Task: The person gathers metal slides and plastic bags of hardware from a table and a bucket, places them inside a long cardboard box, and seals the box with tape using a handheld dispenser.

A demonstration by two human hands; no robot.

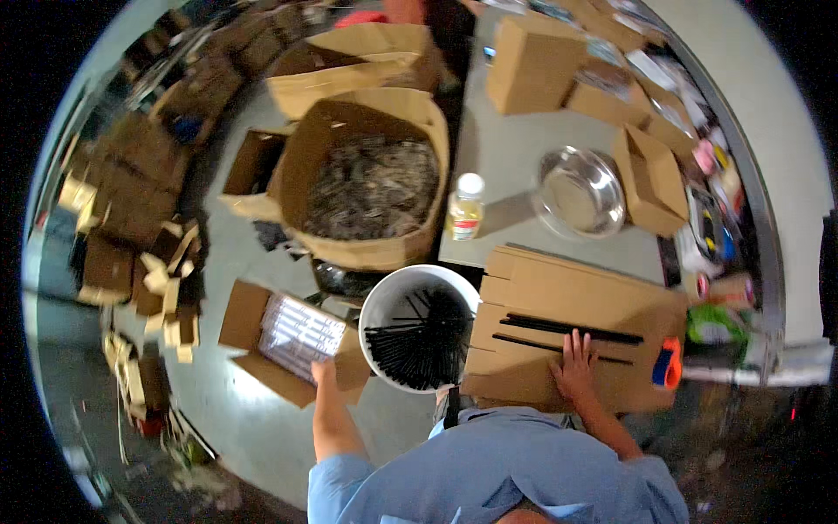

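My left hand (324, 372) reaches down to a carton on the floor, at the near edge of a stack of clear plastic packs (298, 330) in it. Its fingers are small and blurred, so their grip cannot be made out. On the flat cardboard (515, 384) at the right, my right hand (573, 365) lies with fingers spread across a thin black rod (532, 342). Further black rods (602, 332) lie just beyond the fingertips. Between my arms stands a white bucket (371, 301) holding many black rods (428, 345).
An orange and blue tape dispenser (668, 363) sits at the cardboard's right end. Beyond are a capped bottle (466, 210) of yellowish liquid, a steel bowl (580, 192) and cardboard boxes (534, 65). A large carton (292, 188) of dark pieces stands past the bucket.
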